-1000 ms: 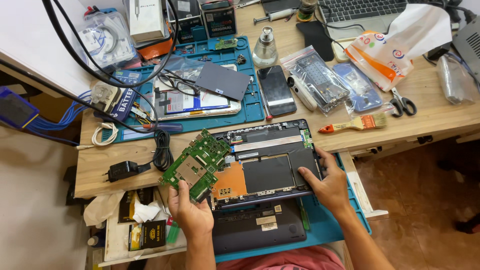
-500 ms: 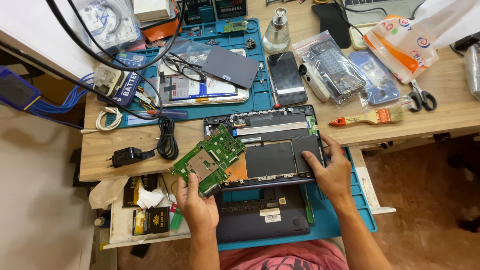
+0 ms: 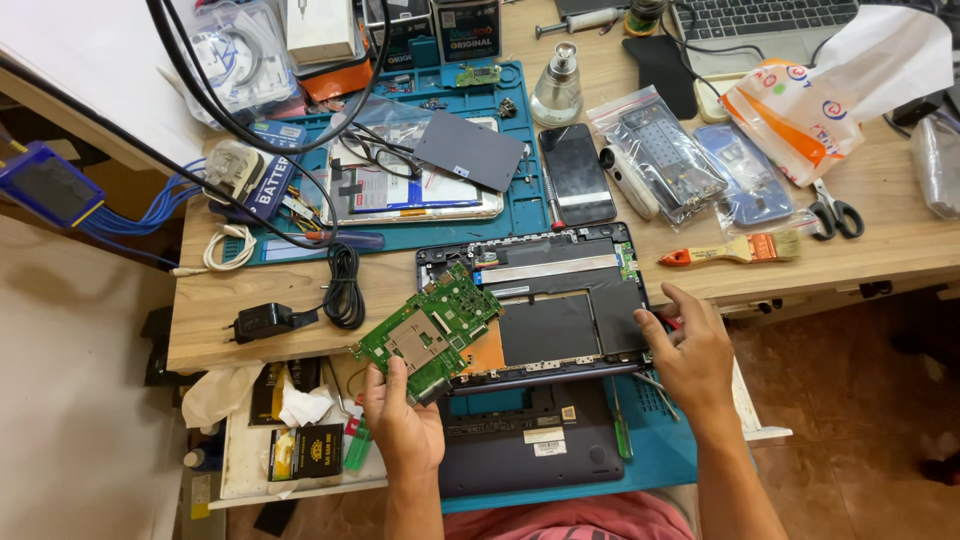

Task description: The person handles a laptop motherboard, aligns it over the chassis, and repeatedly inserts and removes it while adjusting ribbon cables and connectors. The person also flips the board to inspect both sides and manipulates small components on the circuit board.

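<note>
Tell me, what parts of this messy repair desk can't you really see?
Head view only:
- Underside of the green circuit board: faces away, left hand covers its lower corner.
- Opened laptop: right edge sits under the right hand.
- Keyboard: cut off by the top edge.
- Tiny parts on the circuit board: too small to tell.

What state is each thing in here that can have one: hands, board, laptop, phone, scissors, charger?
left hand: gripping the green circuit board, lifted and tilted
right hand: open, fingers on the laptop chassis edge
laptop chassis: opened, insides exposed
bottom cover: off, lying nearer the person
phone: screen dark
scissors: closed
charger: unplugged, cable coiled
</note>
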